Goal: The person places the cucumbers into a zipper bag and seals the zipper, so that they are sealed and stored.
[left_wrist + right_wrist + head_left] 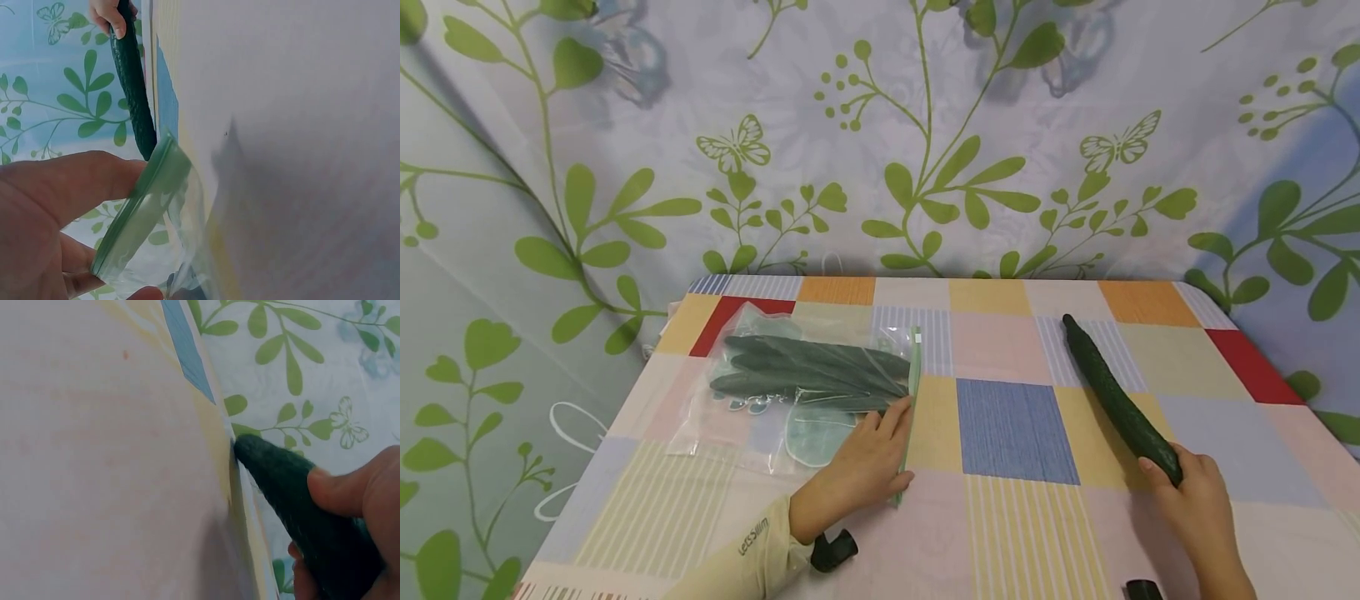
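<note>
In the head view a clear zip bag with a green zip strip lies on the left of the table, with several dark green cucumbers inside. My left hand holds the bag at its zip edge. The left wrist view shows the thumb and fingers around the green strip, at the mouth of the bag. Over on the right, my right hand grips one long cucumber by its near end, and its far end points away from me. The right wrist view has the thumb pressed along this cucumber.
A patchwork-patterned cloth covers the table. Behind it hangs a pale curtain printed with green leaves and butterflies. White cord loops hang at the table's left side. Black wrist devices show near both wrists.
</note>
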`<state>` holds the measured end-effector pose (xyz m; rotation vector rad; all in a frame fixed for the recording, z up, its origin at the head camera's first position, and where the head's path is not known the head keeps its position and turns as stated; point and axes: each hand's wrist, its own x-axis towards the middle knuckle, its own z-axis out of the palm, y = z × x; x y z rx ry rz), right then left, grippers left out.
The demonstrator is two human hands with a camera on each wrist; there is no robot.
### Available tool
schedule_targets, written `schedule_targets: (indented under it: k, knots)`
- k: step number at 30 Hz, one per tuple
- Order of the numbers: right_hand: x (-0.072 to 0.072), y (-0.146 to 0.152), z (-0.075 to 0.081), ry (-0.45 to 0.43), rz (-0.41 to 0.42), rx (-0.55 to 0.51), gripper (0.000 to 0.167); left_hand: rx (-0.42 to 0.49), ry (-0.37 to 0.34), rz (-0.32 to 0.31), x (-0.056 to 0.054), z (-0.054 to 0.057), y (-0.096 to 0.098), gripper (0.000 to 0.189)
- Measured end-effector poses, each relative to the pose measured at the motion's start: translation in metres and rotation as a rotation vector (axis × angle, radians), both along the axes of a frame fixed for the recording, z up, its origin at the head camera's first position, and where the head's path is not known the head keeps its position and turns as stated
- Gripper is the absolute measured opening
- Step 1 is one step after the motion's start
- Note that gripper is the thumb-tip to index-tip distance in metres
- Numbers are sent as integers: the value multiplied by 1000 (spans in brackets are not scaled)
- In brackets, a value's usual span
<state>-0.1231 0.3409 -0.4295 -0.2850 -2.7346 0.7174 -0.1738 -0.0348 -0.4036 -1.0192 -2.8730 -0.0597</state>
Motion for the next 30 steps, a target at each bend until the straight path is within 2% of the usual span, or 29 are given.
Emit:
schedule_targets:
  k: [6, 13, 21, 27, 30]
  knots:
    - [-1, 0, -1, -31, 132, -23, 46, 6, -17, 2, -1, 0, 0, 78]
    - [-2, -5, -2, 6, 240, -69, 40, 6, -3, -5, -1, 1, 0, 79]
    - [-3, -8, -4, 69, 400, -165, 36, 23, -39, 6, -2, 0, -1, 79]
    - [-1, -9, -3, 33, 484, -185, 36, 31, -36, 8, -3, 0, -1, 80]
    - [0, -9, -1, 49, 528, -186, 37, 32, -28, 7, -3, 0, -1, 80]
